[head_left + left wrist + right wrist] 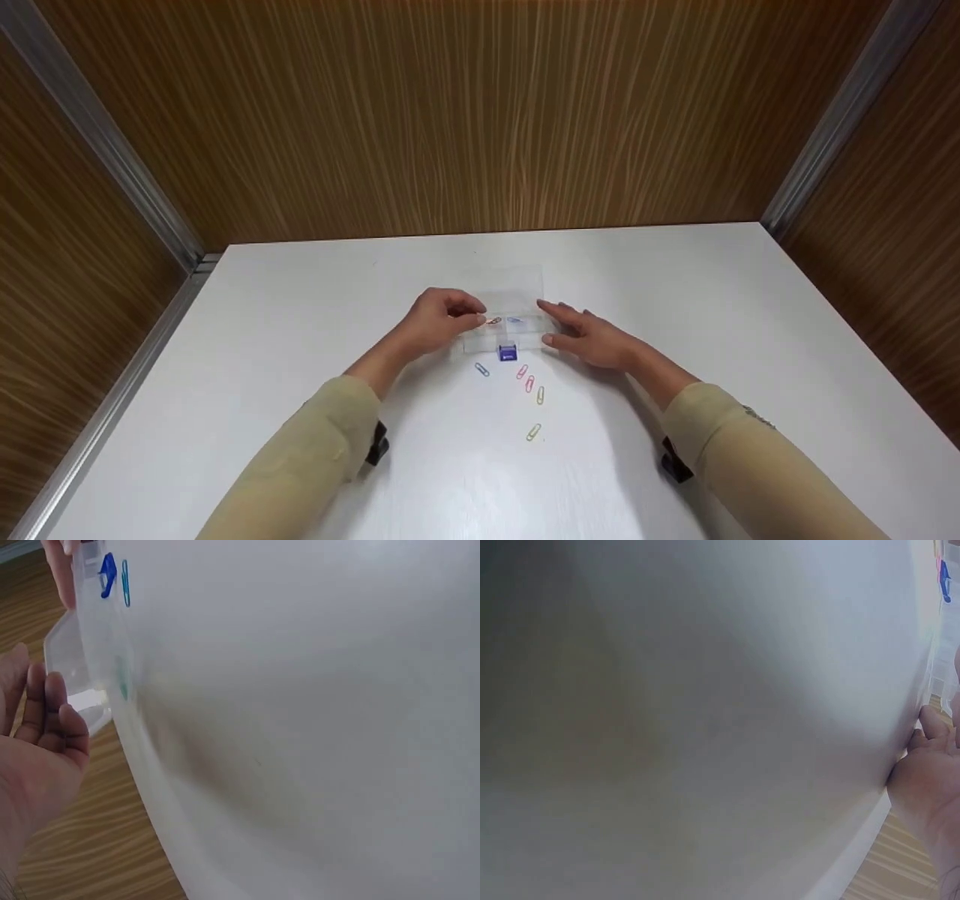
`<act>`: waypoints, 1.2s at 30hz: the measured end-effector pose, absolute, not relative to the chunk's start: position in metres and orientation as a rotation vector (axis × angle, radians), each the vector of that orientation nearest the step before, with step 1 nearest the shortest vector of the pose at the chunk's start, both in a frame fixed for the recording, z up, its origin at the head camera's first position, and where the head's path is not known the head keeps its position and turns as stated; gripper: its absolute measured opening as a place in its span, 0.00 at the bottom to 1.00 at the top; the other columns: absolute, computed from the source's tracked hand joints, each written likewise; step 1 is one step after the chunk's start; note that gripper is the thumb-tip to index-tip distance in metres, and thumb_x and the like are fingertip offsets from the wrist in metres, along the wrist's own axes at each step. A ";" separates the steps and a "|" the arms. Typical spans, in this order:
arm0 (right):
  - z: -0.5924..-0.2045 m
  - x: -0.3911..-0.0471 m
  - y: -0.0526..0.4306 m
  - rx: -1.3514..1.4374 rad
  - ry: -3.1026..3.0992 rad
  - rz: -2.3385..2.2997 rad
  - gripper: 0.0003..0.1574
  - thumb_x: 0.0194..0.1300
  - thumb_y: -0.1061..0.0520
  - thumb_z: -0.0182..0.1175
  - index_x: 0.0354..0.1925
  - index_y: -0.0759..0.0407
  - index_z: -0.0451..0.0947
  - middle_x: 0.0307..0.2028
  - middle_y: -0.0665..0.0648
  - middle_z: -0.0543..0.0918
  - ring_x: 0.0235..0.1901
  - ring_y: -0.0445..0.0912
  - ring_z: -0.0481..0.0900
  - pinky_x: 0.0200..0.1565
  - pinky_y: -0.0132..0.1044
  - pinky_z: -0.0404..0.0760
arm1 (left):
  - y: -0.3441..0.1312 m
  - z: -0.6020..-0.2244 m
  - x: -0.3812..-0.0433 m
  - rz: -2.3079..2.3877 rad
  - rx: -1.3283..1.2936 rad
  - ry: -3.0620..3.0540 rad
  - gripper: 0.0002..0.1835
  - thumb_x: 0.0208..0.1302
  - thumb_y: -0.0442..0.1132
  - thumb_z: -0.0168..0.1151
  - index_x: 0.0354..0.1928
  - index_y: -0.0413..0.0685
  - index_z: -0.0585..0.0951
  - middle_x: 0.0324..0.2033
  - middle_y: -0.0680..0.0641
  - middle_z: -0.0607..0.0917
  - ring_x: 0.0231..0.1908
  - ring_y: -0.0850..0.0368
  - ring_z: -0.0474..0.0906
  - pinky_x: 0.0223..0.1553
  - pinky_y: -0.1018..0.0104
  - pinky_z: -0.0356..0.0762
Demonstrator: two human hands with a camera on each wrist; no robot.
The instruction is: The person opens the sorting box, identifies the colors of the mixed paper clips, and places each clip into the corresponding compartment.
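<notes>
Head view shows five paper clips on the white desk (300, 315), the nearest a yellow clip (533, 432). Beyond them stands a clear plastic box (504, 330) with a blue latch (508, 352), its lid open. The left hand (441, 319) pinches a red clip (493, 321) over the box. The right hand (592, 337) rests against the box's right side, fingers straight and relaxed.

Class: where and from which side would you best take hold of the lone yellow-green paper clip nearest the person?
Probably pinch the yellow-green paper clip across its long sides, from straight above: it lies flat on the table, apart from the others.
</notes>
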State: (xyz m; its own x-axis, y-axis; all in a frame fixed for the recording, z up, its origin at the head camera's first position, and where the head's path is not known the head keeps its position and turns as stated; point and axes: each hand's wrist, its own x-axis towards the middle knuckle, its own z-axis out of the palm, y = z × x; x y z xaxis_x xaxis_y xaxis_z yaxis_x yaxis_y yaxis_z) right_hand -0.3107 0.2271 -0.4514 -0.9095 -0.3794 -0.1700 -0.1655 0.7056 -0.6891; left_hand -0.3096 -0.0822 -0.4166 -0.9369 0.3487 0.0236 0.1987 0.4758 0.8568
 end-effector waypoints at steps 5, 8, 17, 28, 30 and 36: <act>-0.452 -0.312 0.227 -0.425 2.618 -0.998 0.47 0.75 0.30 0.60 0.84 0.29 0.54 0.84 0.57 0.49 0.83 0.64 0.36 0.77 0.65 0.35 | -0.097 -0.424 -0.298 1.449 0.499 2.498 0.12 0.72 0.39 0.71 0.53 0.45 0.90 0.44 0.52 0.87 0.45 0.53 0.77 0.50 0.61 0.75; -0.452 -0.313 0.226 -0.428 2.611 -1.000 0.48 0.75 0.30 0.59 0.84 0.30 0.53 0.85 0.57 0.48 0.83 0.62 0.36 0.78 0.64 0.35 | -0.102 -0.430 -0.289 1.406 0.542 2.463 0.12 0.71 0.38 0.72 0.53 0.45 0.90 0.41 0.52 0.87 0.43 0.55 0.76 0.46 0.63 0.74; -0.453 -0.313 0.226 -0.421 2.616 -1.004 0.47 0.75 0.30 0.59 0.84 0.29 0.53 0.85 0.56 0.48 0.83 0.61 0.36 0.78 0.63 0.35 | -0.106 -0.444 -0.280 1.315 0.699 2.411 0.13 0.69 0.36 0.73 0.54 0.44 0.90 0.43 0.53 0.89 0.42 0.57 0.76 0.49 0.64 0.75; -0.454 -0.314 0.227 -0.456 2.646 -0.990 0.47 0.75 0.31 0.59 0.84 0.33 0.54 0.84 0.57 0.50 0.83 0.61 0.38 0.78 0.63 0.35 | -0.103 -0.454 -0.281 1.234 0.713 2.434 0.16 0.69 0.35 0.73 0.57 0.49 0.89 0.39 0.54 0.86 0.41 0.58 0.78 0.49 0.63 0.76; -0.455 -0.315 0.227 -0.471 2.652 -0.988 0.48 0.75 0.31 0.59 0.84 0.34 0.54 0.84 0.58 0.50 0.83 0.60 0.39 0.78 0.62 0.35 | -0.102 -0.455 -0.280 1.215 0.708 2.450 0.16 0.69 0.36 0.73 0.57 0.51 0.89 0.38 0.55 0.85 0.40 0.58 0.77 0.47 0.63 0.76; -0.457 -0.314 0.227 -0.450 2.641 -0.986 0.48 0.75 0.29 0.59 0.84 0.32 0.54 0.84 0.57 0.49 0.83 0.60 0.38 0.78 0.63 0.35 | -0.101 -0.455 -0.278 1.212 0.690 2.465 0.17 0.68 0.36 0.74 0.57 0.49 0.89 0.36 0.55 0.84 0.38 0.59 0.76 0.45 0.64 0.76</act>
